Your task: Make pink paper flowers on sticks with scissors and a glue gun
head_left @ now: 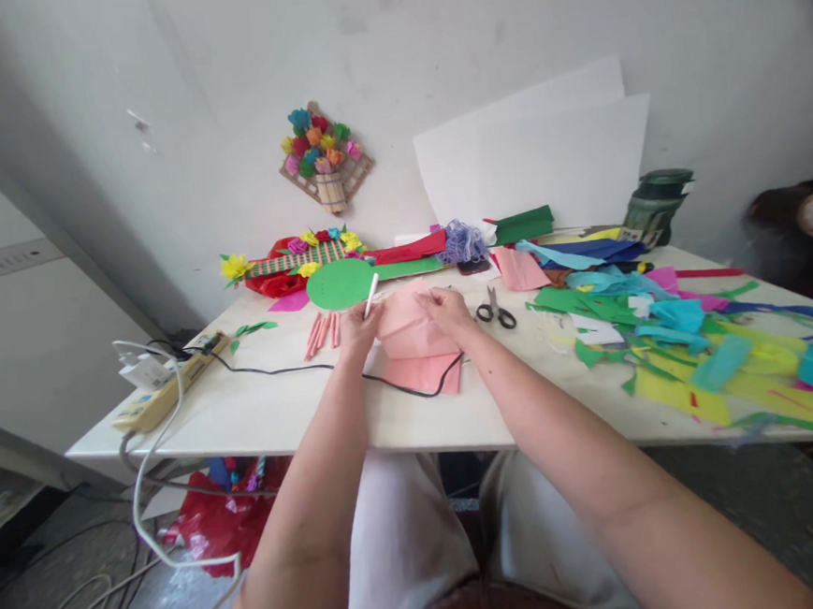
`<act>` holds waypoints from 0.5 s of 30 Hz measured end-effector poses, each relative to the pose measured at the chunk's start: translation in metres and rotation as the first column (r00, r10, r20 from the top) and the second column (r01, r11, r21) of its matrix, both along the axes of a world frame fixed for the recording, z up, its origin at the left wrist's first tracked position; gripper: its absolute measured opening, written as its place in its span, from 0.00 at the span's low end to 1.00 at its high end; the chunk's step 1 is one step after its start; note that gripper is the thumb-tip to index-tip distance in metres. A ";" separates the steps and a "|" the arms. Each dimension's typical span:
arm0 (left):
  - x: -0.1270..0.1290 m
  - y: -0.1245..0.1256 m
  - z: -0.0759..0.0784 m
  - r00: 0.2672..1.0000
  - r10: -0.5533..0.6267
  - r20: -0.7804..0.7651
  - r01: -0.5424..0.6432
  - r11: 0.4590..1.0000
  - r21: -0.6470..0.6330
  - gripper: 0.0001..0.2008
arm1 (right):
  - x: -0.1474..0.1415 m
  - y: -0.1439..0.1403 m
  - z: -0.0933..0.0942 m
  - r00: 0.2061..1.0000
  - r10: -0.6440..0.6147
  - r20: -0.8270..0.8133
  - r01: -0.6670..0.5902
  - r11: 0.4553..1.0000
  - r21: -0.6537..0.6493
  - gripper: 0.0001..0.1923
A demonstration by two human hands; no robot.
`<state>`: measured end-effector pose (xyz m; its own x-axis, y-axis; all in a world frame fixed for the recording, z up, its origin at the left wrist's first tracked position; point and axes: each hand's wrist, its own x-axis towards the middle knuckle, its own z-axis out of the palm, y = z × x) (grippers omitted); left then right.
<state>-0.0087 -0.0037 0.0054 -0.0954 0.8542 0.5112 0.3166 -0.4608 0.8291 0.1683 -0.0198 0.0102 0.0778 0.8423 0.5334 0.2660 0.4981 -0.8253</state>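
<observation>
Near the middle of the frame, both hands pinch pink paper (412, 327): left hand (358, 330) also grips a white stick (371, 294), right hand (447, 312) beside scissors (495, 312).

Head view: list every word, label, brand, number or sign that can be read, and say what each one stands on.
No text in this view can be read.
Dark green jar at the back of the table: a pale label near its base, too small and blurred to read.
Power strip at the table's left edge: no legible marking.
Pink paper held by the left hand and right hand: plain, no print.
</observation>
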 end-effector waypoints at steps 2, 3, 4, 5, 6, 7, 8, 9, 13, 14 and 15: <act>0.001 -0.002 0.001 1.000 -0.028 -0.013 0.028 0.999 -0.015 0.13 | 0.001 0.000 0.002 1.000 -0.020 0.001 0.020 1.000 0.011 0.21; 0.001 -0.002 0.002 0.999 -0.036 -0.009 0.036 0.999 -0.021 0.14 | 0.001 0.001 0.002 1.000 -0.024 -0.003 0.024 1.000 0.008 0.21; 0.000 -0.002 0.002 0.999 -0.036 0.001 0.036 0.999 -0.022 0.15 | 0.001 0.001 0.002 1.000 -0.026 -0.013 0.026 1.000 0.004 0.21; 0.000 -0.002 0.002 0.999 -0.029 0.020 0.030 0.999 -0.020 0.16 | 0.001 0.001 0.002 0.999 -0.025 -0.026 0.025 1.000 -0.001 0.21; -0.001 -0.001 0.002 0.999 -0.022 0.047 0.023 1.000 -0.016 0.18 | 0.001 0.001 0.002 0.999 -0.021 -0.040 0.021 1.000 -0.008 0.21; -0.002 0.000 0.002 0.997 -0.016 0.077 0.017 1.000 -0.009 0.19 | 0.000 0.001 0.002 0.999 -0.016 -0.052 0.015 1.000 -0.016 0.20; -0.003 0.000 0.002 0.995 -0.011 0.103 0.012 1.000 -0.001 0.20 | 0.000 0.000 0.002 0.998 -0.009 -0.063 0.007 1.000 -0.025 0.20; -0.004 0.001 0.002 0.993 -0.005 0.122 0.004 1.000 0.004 0.20 | 0.000 0.000 0.002 0.997 -0.003 -0.074 0.000 1.000 -0.031 0.20; -0.007 0.002 0.002 0.991 0.055 0.122 -0.054 0.998 -0.013 0.20 | 0.000 -0.002 0.004 0.995 -0.015 -0.103 0.010 0.999 -0.048 0.21; -0.008 0.002 0.003 0.990 0.075 0.121 -0.073 0.997 -0.024 0.20 | 0.001 -0.002 0.005 0.994 -0.027 -0.104 0.022 0.999 -0.050 0.22; -0.009 0.002 0.003 0.988 0.093 0.123 -0.090 0.995 -0.035 0.20 | 0.001 -0.003 0.005 0.994 -0.038 -0.100 0.033 0.998 -0.051 0.22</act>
